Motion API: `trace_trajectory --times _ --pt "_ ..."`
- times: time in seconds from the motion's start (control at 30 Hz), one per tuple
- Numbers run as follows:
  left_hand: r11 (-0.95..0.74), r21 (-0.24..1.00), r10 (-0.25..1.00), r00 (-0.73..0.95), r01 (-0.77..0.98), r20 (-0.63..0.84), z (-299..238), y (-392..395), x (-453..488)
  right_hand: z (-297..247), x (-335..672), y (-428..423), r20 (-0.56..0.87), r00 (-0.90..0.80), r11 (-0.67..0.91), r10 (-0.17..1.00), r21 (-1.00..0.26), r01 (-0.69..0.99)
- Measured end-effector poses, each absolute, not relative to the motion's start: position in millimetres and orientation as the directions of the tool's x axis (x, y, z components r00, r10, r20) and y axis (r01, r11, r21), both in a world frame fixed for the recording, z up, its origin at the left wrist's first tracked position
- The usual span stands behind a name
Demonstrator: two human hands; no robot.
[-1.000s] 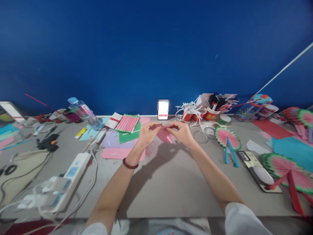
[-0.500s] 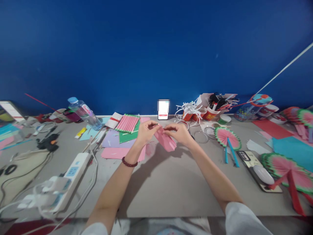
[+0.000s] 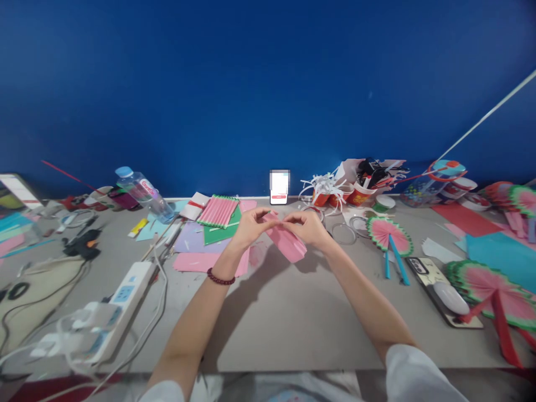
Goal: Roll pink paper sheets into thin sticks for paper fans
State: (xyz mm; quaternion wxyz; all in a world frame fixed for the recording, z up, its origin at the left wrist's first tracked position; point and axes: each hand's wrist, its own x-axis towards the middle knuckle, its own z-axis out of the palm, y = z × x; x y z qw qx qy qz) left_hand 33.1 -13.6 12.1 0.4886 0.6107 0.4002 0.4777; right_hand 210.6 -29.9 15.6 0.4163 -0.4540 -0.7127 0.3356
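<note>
Pinching top end of pink paper strip [image 3: 288,244] with both hands, left hand [image 3: 250,224] and right hand [image 3: 310,228] close together. Second ago we had it bunched short; now it hangs longer, tilted, above table [image 3: 285,318] centre. We judge pleating far along.

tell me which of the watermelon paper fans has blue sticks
The small open fan just right of the right hand: its two sticks are blue, while the bigger fans farther right have red sticks.
</note>
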Motion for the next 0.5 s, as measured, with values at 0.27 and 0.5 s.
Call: trace_trajectory --times 0.27,0.5 --pt "-0.164 0.985 0.98 0.122 0.054 0.157 10.8 -13.9 34.1 17.7 209.2 -31.9 0.257 -0.267 0.342 0.929 -0.874 0.346" --pt "-0.218 0.976 0.96 0.185 0.016 0.211 14.6 -12.7 26.5 16.2 208.7 -31.7 0.223 -0.278 0.31 0.934 -0.893 0.326"
